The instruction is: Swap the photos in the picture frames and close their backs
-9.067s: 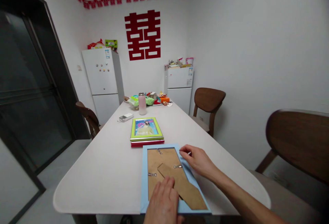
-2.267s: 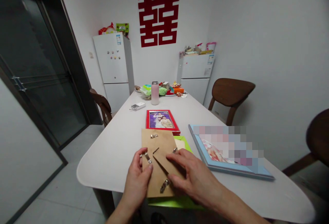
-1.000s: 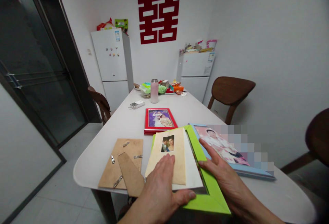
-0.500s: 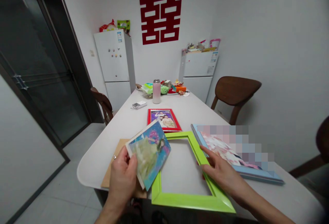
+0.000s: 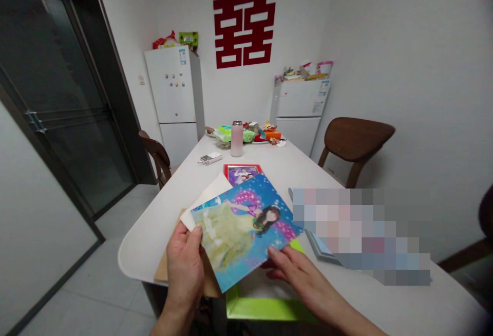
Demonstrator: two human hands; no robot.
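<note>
A blue photo print (image 5: 246, 233) of a figure in a yellow-green dress is held tilted above the table. My left hand (image 5: 187, 256) pinches its left edge, together with a white sheet (image 5: 213, 189) fanned out behind it. At the lower right edge of the print, my right hand (image 5: 295, 274) has its fingertips closed on it. Beneath lies a lime-green picture frame (image 5: 265, 309), mostly covered by the print and my right hand. A brown board (image 5: 164, 266) lies under my left hand, partly hidden.
A red picture frame (image 5: 227, 171) lies behind the print. To the right is a light-blue frame (image 5: 321, 248), largely blurred out. Farther back on the white table (image 5: 138, 243) are a small silver device (image 5: 211, 158), a pink bottle (image 5: 236, 140) and packaged items (image 5: 252, 135). Chairs (image 5: 356, 138) flank the table.
The print has turned flatter toward me and shifted right, with the white sheet now showing behind it. My right hand has left the green frame's right side and met the print's edge.
</note>
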